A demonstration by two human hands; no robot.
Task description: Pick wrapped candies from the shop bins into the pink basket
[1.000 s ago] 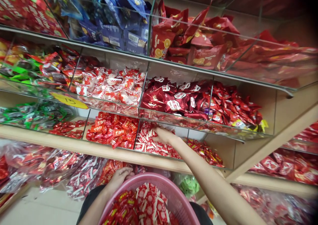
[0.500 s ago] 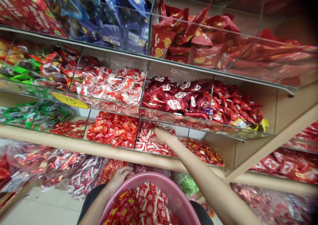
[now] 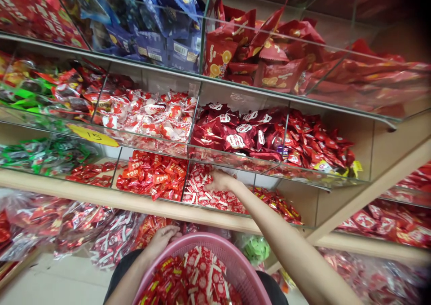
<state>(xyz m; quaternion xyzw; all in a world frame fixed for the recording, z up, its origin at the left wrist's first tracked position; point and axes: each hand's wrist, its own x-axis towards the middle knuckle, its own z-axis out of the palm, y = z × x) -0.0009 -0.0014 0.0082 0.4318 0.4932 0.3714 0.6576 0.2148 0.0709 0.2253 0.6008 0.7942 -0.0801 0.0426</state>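
My right hand [image 3: 220, 181] reaches into a lower shelf compartment, its fingers stretched out on a heap of small red-and-white wrapped candies [image 3: 202, 192]. Whether any candy lies under the fingertips is hidden. A pink plastic basket [image 3: 235, 255] stands between my knees. Inside it are red-and-yellow wrapped candies [image 3: 164, 280] on the left and red-and-white wrapped candies [image 3: 205, 273] on the right. At the basket's left rim is my left hand [image 3: 164, 240], with bent fingers against its outer side.
Glass dividers split the shelves into bins. Beside the right hand are orange-red candies [image 3: 155, 174] and red-and-yellow candies [image 3: 278, 206]. A glass front strip [image 3: 235, 156] runs above that arm. Bagged candies [image 3: 116, 237] lie below the wooden shelf edge [image 3: 134, 201]. A yellow price tag [image 3: 94, 135] reads 15.
My right hand has shifted slightly to the right within the same candy compartment, and its wrist is bent more. My left hand and the basket stay nearly in place.
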